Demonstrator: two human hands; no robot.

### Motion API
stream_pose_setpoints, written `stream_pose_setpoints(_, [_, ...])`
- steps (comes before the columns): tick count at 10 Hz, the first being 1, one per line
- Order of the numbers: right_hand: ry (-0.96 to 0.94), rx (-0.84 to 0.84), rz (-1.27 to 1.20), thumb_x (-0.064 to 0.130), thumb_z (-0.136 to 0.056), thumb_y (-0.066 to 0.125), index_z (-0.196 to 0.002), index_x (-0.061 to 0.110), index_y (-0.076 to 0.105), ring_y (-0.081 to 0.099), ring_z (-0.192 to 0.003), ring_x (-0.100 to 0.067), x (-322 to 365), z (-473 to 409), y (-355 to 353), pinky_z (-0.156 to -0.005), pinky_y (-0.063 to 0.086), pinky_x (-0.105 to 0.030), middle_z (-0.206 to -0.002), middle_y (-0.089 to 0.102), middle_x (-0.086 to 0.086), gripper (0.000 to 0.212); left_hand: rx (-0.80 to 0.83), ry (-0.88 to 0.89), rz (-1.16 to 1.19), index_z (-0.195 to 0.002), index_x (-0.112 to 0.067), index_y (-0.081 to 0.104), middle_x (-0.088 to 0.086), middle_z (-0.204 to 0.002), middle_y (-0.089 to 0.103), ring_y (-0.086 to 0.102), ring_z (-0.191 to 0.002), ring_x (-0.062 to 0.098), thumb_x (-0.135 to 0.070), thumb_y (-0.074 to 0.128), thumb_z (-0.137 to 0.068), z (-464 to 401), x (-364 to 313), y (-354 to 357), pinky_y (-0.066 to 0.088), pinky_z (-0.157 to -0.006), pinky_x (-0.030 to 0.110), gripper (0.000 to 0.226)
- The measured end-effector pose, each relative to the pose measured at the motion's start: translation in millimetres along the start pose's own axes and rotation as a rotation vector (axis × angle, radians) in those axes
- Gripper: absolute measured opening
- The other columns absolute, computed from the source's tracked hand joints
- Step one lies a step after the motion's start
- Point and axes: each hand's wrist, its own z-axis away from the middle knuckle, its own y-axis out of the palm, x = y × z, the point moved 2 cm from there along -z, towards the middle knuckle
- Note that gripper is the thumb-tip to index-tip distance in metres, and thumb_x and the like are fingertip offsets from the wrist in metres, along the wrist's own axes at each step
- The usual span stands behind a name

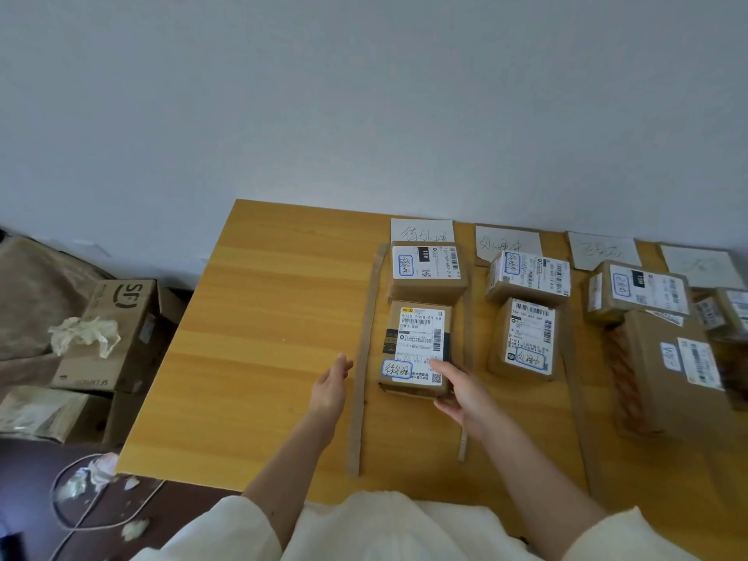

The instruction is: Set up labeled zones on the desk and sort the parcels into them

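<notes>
My right hand [465, 392] rests against the near right corner of the front parcel [417, 350], thumb on its top label, fingers spread along the side; it touches the box but I cannot tell whether it actually grips it. My left hand [330, 382] is flat and open, holding nothing, just left of the left cardboard strip [362, 358].

The front parcel lies on the desk [263, 338] in the leftmost zone, between that strip and a second strip [463, 443]. Its label reads "5D2D T098-69 69"; a handwritten tag in a blue outline sits at its near left corner, characters not legible to me.

Behind it, the rear parcel [427, 269] shows "15H" on a black bar. The zone's paper sign [421, 230] carries handwriting I cannot read.

On the floor at left, a carton [121, 317] is printed "SF".
</notes>
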Motion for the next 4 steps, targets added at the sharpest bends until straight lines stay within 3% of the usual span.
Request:
stream_pose_setpoints(2, [0.029,-0.026,0.110,0.033,-0.090,0.064,-0.126,0.017,0.053,0.052,-0.112,-0.016,-1.9,-2.4,-3.1,-0.102,0.048,-0.039,-0.110,0.060,0.004,0.041,0.001,-0.055,-0.046,-0.128,-0.023,0.060,0.004,-0.143,0.049,0.043,-0.133,0.024,-0.053,0.035,-0.097,2.5,8.5,6.1,0.029,-0.109,0.040,0.050])
stream_pose_setpoints(4, [-0.010,-0.107,0.198,0.046,-0.097,0.049,-0.140,0.020,0.044,0.052,-0.114,-0.019,-9.2,-0.6,-14.0,-0.097,0.048,-0.038,-0.125,0.052,0.000,0.050,-0.009,-0.075,-0.062,-0.130,-0.019,0.058,0.005,-0.143,0.049,0.041,-0.133,0.024,-0.049,0.037,-0.098,8.4,8.7,12.2,0.027,-0.109,0.038,0.049])
